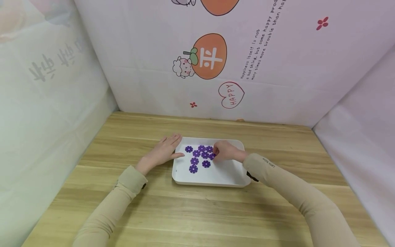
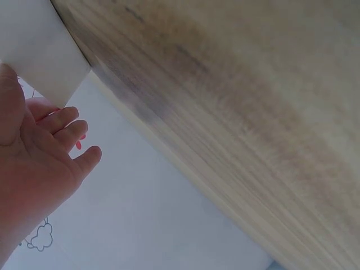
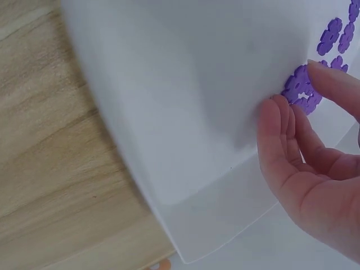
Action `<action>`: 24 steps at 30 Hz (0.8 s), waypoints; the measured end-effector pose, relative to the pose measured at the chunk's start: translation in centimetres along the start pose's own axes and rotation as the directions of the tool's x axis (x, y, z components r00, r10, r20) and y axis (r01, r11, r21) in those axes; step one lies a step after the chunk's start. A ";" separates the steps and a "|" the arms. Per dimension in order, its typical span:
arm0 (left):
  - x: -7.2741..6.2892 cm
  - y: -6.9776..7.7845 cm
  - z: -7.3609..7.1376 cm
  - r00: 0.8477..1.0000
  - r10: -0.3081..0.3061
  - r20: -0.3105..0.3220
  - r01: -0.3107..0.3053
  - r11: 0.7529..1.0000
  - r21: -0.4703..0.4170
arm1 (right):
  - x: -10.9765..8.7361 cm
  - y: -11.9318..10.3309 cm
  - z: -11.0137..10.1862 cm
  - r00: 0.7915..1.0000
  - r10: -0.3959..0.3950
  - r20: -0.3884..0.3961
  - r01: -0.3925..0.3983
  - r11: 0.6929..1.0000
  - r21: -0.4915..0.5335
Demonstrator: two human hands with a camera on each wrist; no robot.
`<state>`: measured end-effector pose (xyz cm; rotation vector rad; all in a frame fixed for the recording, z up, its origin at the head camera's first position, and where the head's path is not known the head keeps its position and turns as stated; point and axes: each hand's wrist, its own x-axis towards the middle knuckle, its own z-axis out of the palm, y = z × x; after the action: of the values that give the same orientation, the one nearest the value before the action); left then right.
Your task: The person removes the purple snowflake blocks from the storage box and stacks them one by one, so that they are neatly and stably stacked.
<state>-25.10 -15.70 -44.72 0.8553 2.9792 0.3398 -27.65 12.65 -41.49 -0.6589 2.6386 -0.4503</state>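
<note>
A shallow white tray [image 1: 228, 175] holds several purple snowflake discs [image 1: 193, 168], flat and round with notched edges. My right hand [image 1: 226, 151] reaches into the tray and pinches a purple disc at the right side of the cluster. In the right wrist view, the thumb and fingertips of that hand [image 3: 320, 163] close in around purple discs [image 3: 298, 84], partly hiding them. My left hand [image 1: 163, 151] rests on the tray's left rim near the far corner, thumb over the inside. The left wrist view shows this hand [image 2: 45, 146] at the tray's corner [image 2: 50, 62], its fingers loosely extended.
The tray lies on a wood-grain table [image 1: 191, 212]. White printed cloth [image 1: 148, 61] rises behind the table, with more cloth at the left and right sides. Inside the tray, single discs [image 1: 189, 149] lie to the left of the cluster.
</note>
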 end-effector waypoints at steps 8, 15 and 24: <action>0.1 -0.1 0.1 1.000 -0.005 0.004 0.005 1.000 0.005 | 0.2 0.2 0.4 1.000 0.019 -0.020 -0.020 1.000 -0.005; 0.1 -0.1 0.1 1.000 -0.006 0.002 0.006 1.000 0.002 | 0.2 0.1 0.5 1.000 0.019 -0.013 -0.019 1.000 -0.016; 0.1 0.0 0.1 1.000 -0.015 0.005 0.015 1.000 -0.010 | 0.4 0.1 0.7 0.999 0.045 -0.003 -0.045 0.998 -0.046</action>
<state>-25.17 -15.66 -44.85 0.8317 2.9754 0.3510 -27.70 12.36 -42.24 -0.6120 2.6673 -0.3782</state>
